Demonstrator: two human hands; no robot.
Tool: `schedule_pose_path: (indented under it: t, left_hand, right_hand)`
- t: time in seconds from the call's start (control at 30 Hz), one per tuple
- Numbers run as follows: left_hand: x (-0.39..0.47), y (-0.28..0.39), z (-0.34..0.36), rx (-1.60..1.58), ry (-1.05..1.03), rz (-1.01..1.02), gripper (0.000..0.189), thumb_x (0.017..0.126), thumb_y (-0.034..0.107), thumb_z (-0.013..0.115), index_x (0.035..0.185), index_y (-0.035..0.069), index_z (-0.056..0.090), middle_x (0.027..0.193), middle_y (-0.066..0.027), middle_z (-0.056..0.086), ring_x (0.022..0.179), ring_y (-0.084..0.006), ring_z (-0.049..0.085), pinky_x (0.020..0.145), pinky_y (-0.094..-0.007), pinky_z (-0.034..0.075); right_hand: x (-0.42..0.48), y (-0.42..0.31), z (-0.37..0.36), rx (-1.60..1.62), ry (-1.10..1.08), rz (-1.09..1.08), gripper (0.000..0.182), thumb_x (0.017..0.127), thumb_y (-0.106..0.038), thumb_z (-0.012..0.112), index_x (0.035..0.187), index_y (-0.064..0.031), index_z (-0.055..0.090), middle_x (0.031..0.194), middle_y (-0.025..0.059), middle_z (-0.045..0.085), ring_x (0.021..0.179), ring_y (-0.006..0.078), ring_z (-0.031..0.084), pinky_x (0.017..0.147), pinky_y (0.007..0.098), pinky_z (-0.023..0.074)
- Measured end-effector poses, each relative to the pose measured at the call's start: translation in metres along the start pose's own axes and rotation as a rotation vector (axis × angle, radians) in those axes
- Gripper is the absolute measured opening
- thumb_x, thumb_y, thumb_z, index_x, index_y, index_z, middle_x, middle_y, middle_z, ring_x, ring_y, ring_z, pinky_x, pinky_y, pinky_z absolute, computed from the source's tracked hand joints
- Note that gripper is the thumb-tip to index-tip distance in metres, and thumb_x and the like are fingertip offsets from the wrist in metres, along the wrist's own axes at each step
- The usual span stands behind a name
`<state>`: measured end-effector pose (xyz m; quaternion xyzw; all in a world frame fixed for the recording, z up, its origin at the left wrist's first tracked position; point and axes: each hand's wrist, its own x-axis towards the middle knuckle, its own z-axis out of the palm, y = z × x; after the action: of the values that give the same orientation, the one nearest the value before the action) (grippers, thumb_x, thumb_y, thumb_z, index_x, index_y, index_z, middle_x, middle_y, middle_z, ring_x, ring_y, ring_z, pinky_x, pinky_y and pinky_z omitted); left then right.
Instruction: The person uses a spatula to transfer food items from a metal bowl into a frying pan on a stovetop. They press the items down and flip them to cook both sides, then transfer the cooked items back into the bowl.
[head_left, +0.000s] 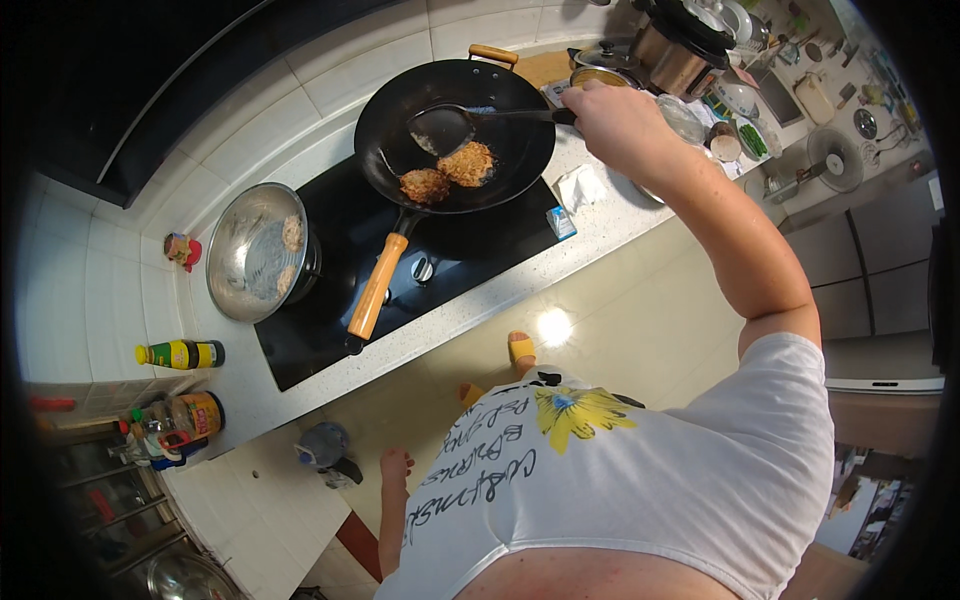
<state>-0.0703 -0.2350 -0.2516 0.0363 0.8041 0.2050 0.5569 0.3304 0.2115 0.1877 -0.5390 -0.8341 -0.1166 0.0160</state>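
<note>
My right hand (619, 124) is closed around the dark handle of a metal spatula (444, 129), whose blade is tilted inside a black wok (517, 161). Just below the blade lie two browned patties (466, 164), side by side on the wok's lower slope. The wok stands on a black glass cooktop (480, 244), its wooden handle (377, 289) pointing towards me. Left of it, a stainless steel bowl (225, 259) holds a few pale lumps of uncooked mixture. My left hand (397, 463) hangs low by my side, away from the counter, its fingers loosely curled and nothing visible in it.
A yellow-labelled sauce bottle (180, 354) and several other bottles stand left. Right of the wok are a crumpled white tissue (581, 187), a small blue packet (561, 223), a pressure cooker (679, 49) and a plate of green vegetables (752, 139). A range hood overhangs the upper left.
</note>
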Motion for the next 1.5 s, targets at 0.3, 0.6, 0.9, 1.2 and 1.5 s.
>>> schedule_pose_path:
  t: [0.3, 0.6, 0.9, 1.2, 1.5]
  left_hand:
    - [0.009, -0.005, -0.001, -0.016, -0.001, -0.016, 0.028, 0.093, 0.02, 0.052, 0.114, 0.002, 0.053, 0.084, -0.006, 0.057, 0.062, -0.0146, 0.058, 0.049, -0.0298, 0.041]
    - [-0.006, 0.01, 0.007, -0.013, -0.028, 0.032, 0.03, 0.091, 0.022, 0.056, 0.114, 0.002, 0.053, 0.084, -0.0052, 0.057, 0.063, -0.0144, 0.057, 0.05, -0.0296, 0.041]
    - [-0.011, -0.005, 0.008, -0.04, 0.009, 0.003, 0.026, 0.091, 0.023, 0.056, 0.108, 0.004, 0.055, 0.081, -0.0039, 0.056, 0.063, -0.0135, 0.058, 0.049, -0.0291, 0.041]
    - [0.0, -0.008, 0.01, -0.083, 0.013, 0.014, 0.024, 0.09, 0.021, 0.056, 0.106, 0.004, 0.055, 0.085, -0.0049, 0.058, 0.065, -0.0144, 0.06, 0.05, -0.0294, 0.042]
    - [0.01, -0.022, 0.006, 0.161, -0.101, 0.133, 0.02, 0.09, 0.019, 0.053, 0.105, 0.005, 0.056, 0.084, -0.0061, 0.058, 0.062, -0.0155, 0.06, 0.047, -0.0296, 0.041]
  right_hand:
    - [-0.007, -0.028, 0.027, 0.087, -0.047, -0.15, 0.022, 0.077, 0.0, 0.053, 0.097, -0.0041, 0.061, 0.093, 0.0147, 0.059, 0.09, 0.0332, 0.062, 0.075, 0.0417, 0.0522]
    - [0.015, 0.002, 0.05, 0.132, 0.125, -0.041, 0.027, 0.083, -0.006, 0.054, 0.109, -0.0081, 0.061, 0.096, 0.0129, 0.059, 0.097, 0.0311, 0.058, 0.08, 0.0423, 0.0485]
    - [0.016, -0.001, 0.061, 0.092, 0.14, -0.239, 0.034, 0.077, -0.004, 0.06, 0.11, -0.0108, 0.063, 0.094, 0.0085, 0.058, 0.098, 0.0279, 0.054, 0.081, 0.0384, 0.0484]
    - [0.038, -0.02, 0.087, 0.219, 0.14, -0.09, 0.033, 0.078, -0.003, 0.056, 0.109, -0.0103, 0.062, 0.096, 0.0112, 0.059, 0.099, 0.0305, 0.054, 0.083, 0.0396, 0.0499]
    - [0.03, -0.011, 0.087, 0.174, 0.134, -0.104, 0.035, 0.077, -0.005, 0.061, 0.111, -0.0123, 0.061, 0.097, 0.0096, 0.058, 0.101, 0.0301, 0.054, 0.085, 0.0392, 0.0489]
